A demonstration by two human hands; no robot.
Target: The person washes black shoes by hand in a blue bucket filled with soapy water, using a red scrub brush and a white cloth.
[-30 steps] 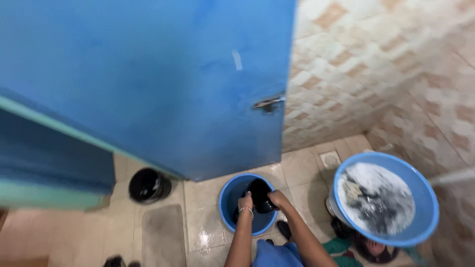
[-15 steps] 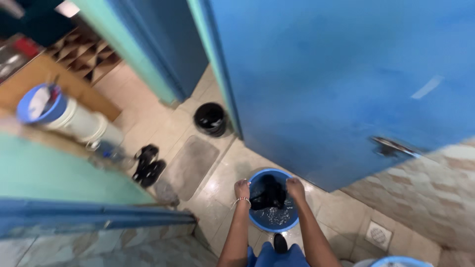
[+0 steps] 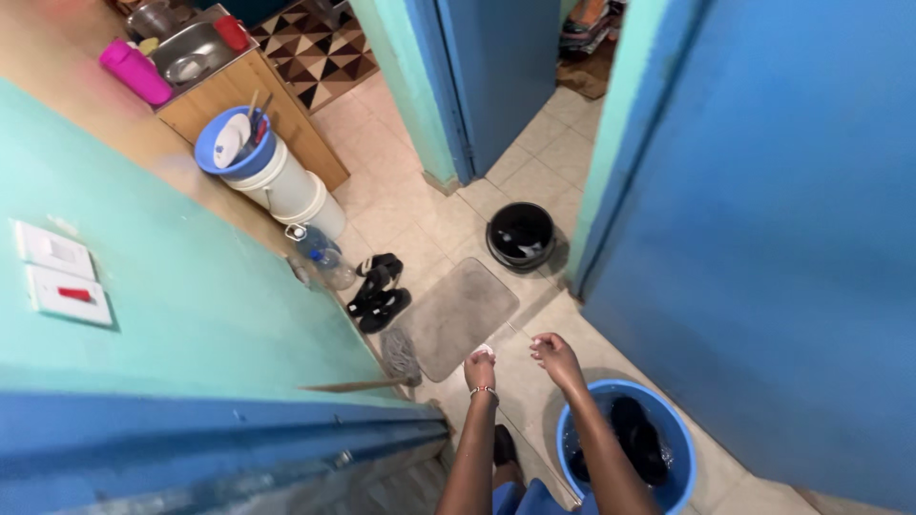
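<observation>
blue basin (image 3: 679,448): round plastic tub on the tiled floor at lower right, just beside the blue door (image 3: 763,238); holds water and a dark garment (image 3: 634,439), soaked and bunched. left hand (image 3: 480,367): raised above the floor tiles, apart from the basin, fingers curled loosely together; something small and pale may sit at the fingertips, too small to tell. right hand (image 3: 556,355): also lifted clear of the basin, fingers loosely bent and slightly spread, holding nothing. nearby: grey mat (image 3: 458,315), black bucket (image 3: 521,234), black sandals (image 3: 379,291), white bucket with blue lid (image 3: 277,176). risk, as a judgement: wet hands dripping on glossy tiles could make footing slippery; the basin, close to the feet, could be kicked and spill.
</observation>
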